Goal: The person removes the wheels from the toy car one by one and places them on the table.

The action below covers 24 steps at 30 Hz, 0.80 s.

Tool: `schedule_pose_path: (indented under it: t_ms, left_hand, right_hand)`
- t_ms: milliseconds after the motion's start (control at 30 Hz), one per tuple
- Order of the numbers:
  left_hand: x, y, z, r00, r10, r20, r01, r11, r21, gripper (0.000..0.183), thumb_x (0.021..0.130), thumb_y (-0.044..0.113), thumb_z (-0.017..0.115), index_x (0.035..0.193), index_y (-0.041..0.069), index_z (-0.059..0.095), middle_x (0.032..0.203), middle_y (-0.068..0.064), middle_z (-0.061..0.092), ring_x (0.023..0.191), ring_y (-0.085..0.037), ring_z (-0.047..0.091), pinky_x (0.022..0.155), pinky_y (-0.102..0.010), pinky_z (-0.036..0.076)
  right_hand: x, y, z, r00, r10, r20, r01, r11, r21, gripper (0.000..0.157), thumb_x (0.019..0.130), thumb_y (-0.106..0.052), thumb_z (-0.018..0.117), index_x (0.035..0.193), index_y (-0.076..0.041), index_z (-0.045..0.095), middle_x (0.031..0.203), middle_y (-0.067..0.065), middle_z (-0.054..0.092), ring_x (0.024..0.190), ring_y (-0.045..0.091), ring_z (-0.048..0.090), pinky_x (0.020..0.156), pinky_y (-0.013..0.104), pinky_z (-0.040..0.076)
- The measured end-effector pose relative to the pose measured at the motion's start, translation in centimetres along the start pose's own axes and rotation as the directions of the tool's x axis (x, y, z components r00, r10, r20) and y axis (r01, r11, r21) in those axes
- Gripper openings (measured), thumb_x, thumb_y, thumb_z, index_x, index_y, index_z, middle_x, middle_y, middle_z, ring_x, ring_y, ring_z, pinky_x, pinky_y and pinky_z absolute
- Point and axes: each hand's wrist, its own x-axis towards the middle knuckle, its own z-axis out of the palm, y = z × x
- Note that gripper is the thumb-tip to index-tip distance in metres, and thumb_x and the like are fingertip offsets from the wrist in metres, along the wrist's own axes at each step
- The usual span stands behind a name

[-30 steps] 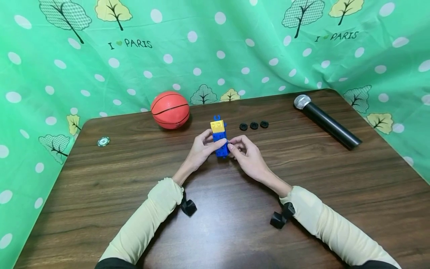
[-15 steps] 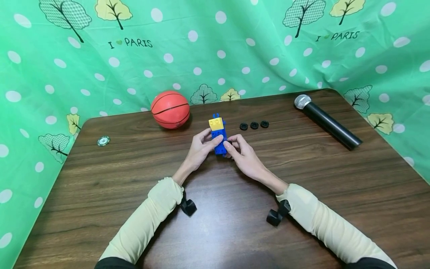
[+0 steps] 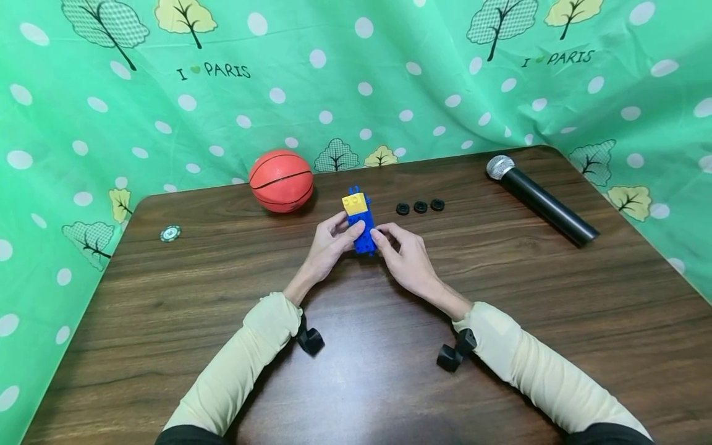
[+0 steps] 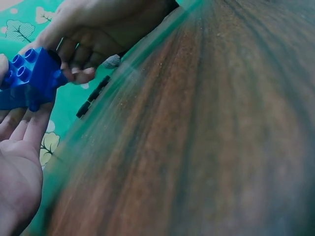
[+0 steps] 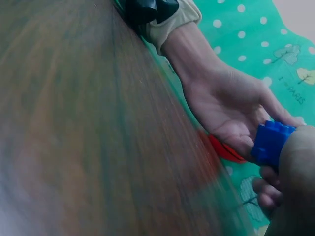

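Note:
A blue block toy vehicle (image 3: 364, 242) with a yellow brick (image 3: 355, 203) at its far end is held above the table, mid-view in the head view. My left hand (image 3: 329, 248) grips it from the left, thumb on its studded face. At its right side, my right hand (image 3: 410, 259) pinches a small black wheel (image 4: 55, 57) against the blue block; fingers mostly hide the wheel. The left wrist view shows round studs and a short blue peg on the block's end. In the right wrist view, the right hand partly covers the blue block (image 5: 269, 142).
Three black wheels (image 3: 420, 207) lie in a row beyond my right hand. A red toy basketball (image 3: 281, 181) stands at the back, a microphone (image 3: 547, 204) lies at the right, and a poker chip (image 3: 170, 233) at the left. A green curtain (image 3: 311, 80) hangs behind the table.
My right hand has moved a little left, in against the toy's side. The toy has tilted, its yellow end swinging left, while the left hand has hardly moved.

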Motion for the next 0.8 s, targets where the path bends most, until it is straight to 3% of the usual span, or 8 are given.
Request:
schedule_pose_path:
  t_ms: [167,367,533,800]
  left_hand:
    - [-0.2,0.29,-0.11,1.0,-0.003,-0.016,0.004,0.998,0.055,0.044,0.103,0.01,0.059,0.142,-0.01,0.051,0.122,-0.028,0.066,0.096,-0.018,0.073,0.082,-0.035,0.06]
    - [-0.31,0.4,0.07,0.999,0.047,-0.029,-0.042,0.989,0.139,0.046,0.101,0.014,0.064,0.14,-0.008,0.053,0.123,-0.026,0.068,0.1,-0.025,0.074,0.08,-0.035,0.06]
    - [-0.27,0.24,-0.08,0.999,0.039,-0.031,-0.035,0.993,0.117,0.045,0.1,0.014,0.065,0.138,-0.008,0.055,0.121,-0.025,0.069,0.099,-0.025,0.074,0.081,-0.037,0.06]
    - [-0.31,0.18,-0.36,1.0,0.021,-0.012,-0.02,0.998,0.066,0.045,0.099,0.013,0.065,0.138,-0.008,0.055,0.12,-0.024,0.069,0.097,-0.021,0.074,0.081,-0.038,0.06]
  right_hand:
    - [0.03,0.0,0.16,0.997,-0.057,-0.061,0.055,0.998,-0.035,0.021,0.104,-0.018,0.065,0.107,0.001,0.073,0.085,0.006,0.07,0.073,0.017,0.063,0.068,0.031,0.051]
    - [-0.06,-0.07,0.31,0.993,-0.064,-0.102,0.062,0.998,-0.024,0.02,0.103,-0.019,0.066,0.106,0.0,0.072,0.085,0.006,0.069,0.075,0.018,0.062,0.068,0.029,0.049]
    - [-0.01,0.28,0.32,0.997,-0.058,-0.055,0.057,0.998,-0.013,0.019,0.106,-0.016,0.061,0.107,0.0,0.07,0.084,0.005,0.067,0.073,0.017,0.059,0.067,0.029,0.047]
    - [0.04,0.67,0.15,0.977,-0.211,0.016,0.211,0.965,-0.154,0.023,0.108,-0.016,0.053,0.113,0.003,0.065,0.09,0.01,0.068,0.074,0.02,0.06,0.064,0.04,0.051]
